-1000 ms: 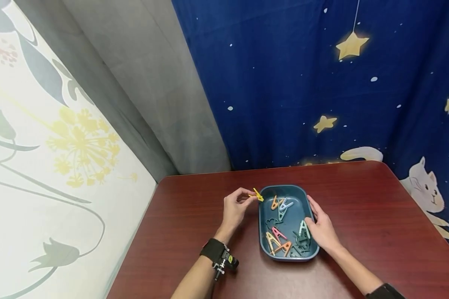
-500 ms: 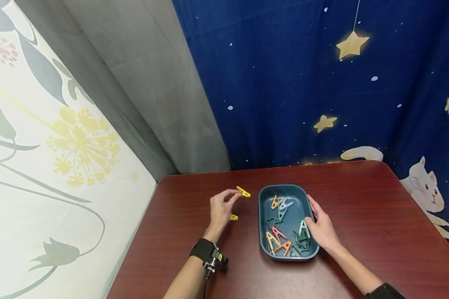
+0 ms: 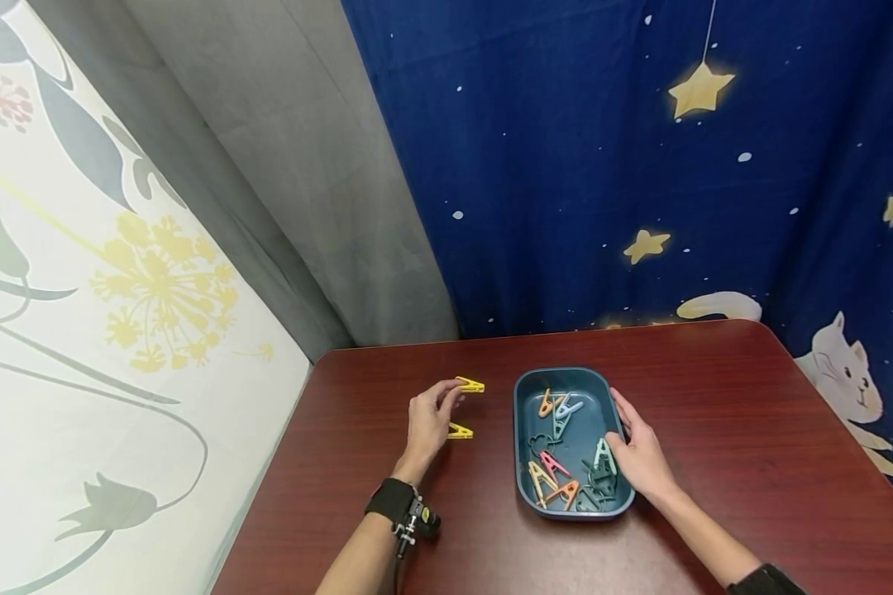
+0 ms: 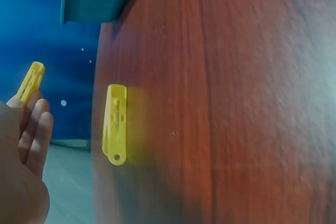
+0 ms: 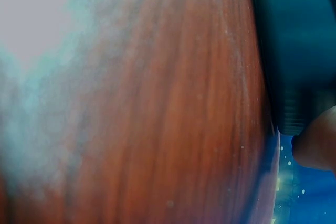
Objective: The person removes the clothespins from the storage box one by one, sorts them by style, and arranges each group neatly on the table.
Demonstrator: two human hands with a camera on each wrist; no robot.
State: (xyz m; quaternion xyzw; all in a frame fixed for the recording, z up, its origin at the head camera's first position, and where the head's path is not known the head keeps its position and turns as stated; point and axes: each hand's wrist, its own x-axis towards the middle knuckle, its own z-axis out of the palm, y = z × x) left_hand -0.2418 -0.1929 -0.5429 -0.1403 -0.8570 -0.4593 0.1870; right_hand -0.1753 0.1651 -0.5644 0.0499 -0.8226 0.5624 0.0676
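Observation:
Between thumb and fingertips my left hand (image 3: 427, 421) pinches a yellow clothespin (image 3: 471, 385), left of the bin. A second yellow clothespin (image 3: 460, 431) lies on the table just beside that hand; the left wrist view shows this lying clothespin (image 4: 115, 124) on the wood and the pinched clothespin (image 4: 30, 82) farther left. My right hand (image 3: 643, 454) grips the right wall of a dark blue bin (image 3: 521, 446), thumb over the rim and fingers along the outside. Inside the bin are several clothespins, among them a pink clothespin (image 3: 554, 464), a light blue clothespin (image 3: 567, 407) and an orange clothespin (image 3: 565, 494).
The reddish-brown table (image 3: 729, 413) has its far edge close behind the bin. A blue star-patterned curtain (image 3: 565, 165) and a grey curtain (image 3: 290, 182) hang behind it. A white floral panel (image 3: 119, 372) stands along the left side.
My left hand has moved left from the bin's rim with the yellow clothespin, bringing the second yellow clothespin on the table into view. The right hand and bin have stayed put.

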